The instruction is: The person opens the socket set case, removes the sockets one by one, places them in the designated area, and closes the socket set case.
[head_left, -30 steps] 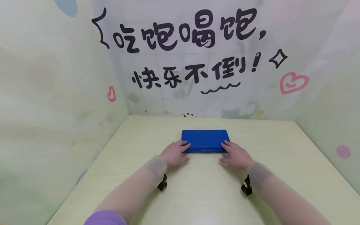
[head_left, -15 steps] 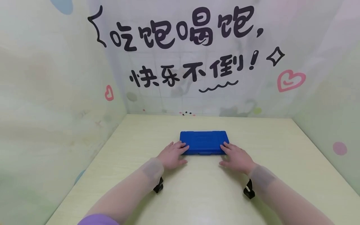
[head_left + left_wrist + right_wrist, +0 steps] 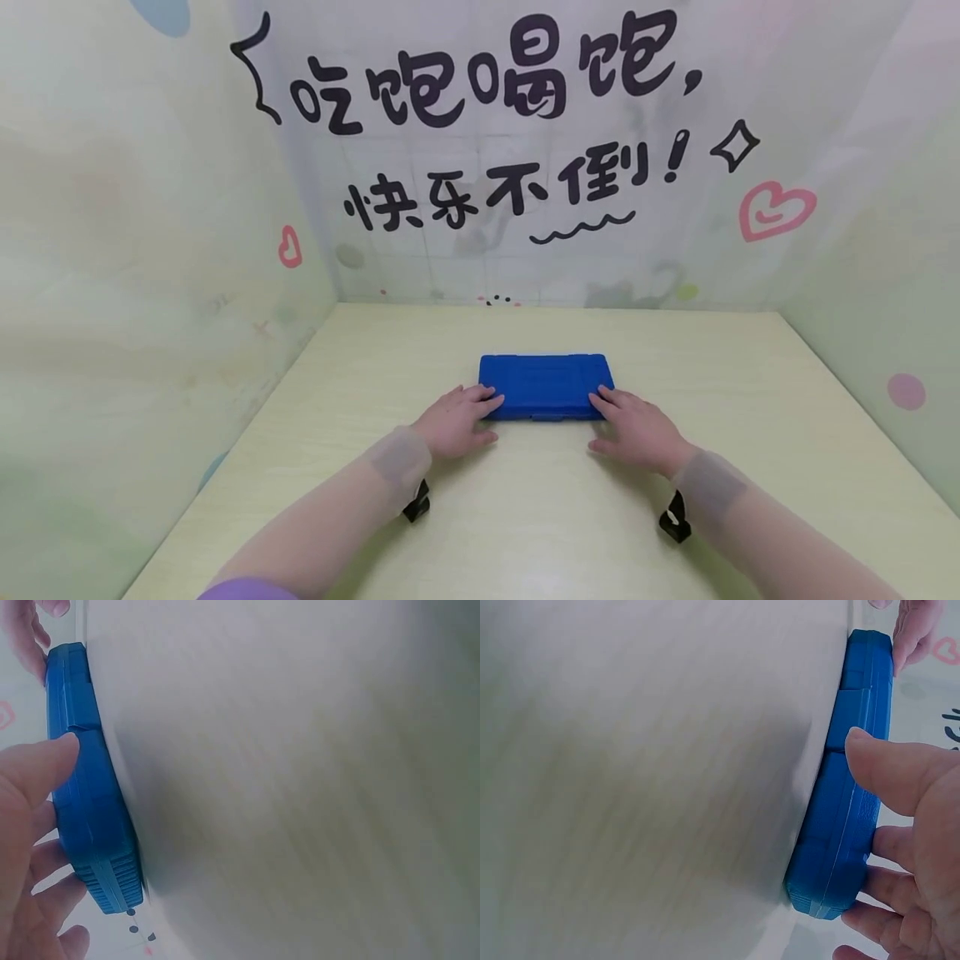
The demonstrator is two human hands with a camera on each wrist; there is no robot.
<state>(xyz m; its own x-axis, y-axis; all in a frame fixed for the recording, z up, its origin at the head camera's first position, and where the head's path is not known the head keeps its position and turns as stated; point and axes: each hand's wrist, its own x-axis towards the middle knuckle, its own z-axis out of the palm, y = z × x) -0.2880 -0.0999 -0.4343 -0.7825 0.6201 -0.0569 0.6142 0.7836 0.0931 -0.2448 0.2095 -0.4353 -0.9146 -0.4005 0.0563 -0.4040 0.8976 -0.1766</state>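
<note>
A flat blue plastic case (image 3: 547, 387) lies closed on the pale table, with a small latch at the middle of its front edge. My left hand (image 3: 453, 421) rests its fingers on the near left corner of the lid, thumb spread in front. At the near right corner, the fingers of my right hand (image 3: 643, 429) touch the lid in the same manner. Ribbed texture shows at one end of the case (image 3: 94, 787) in the left wrist view. The right wrist view shows the front side of the case (image 3: 844, 802) low against the table. What the case contains is hidden.
The pale wood-grain table (image 3: 540, 517) reaches back to a printed wall sheet (image 3: 420, 275) with black lettering. Similar sheets stand along the left and right sides. A black strap part (image 3: 675, 517) hangs below the right wrist, and another (image 3: 416, 502) below the left.
The blue case has slid a little toward me across the table, with both hands on its near corners. The head view has shifted slightly.
</note>
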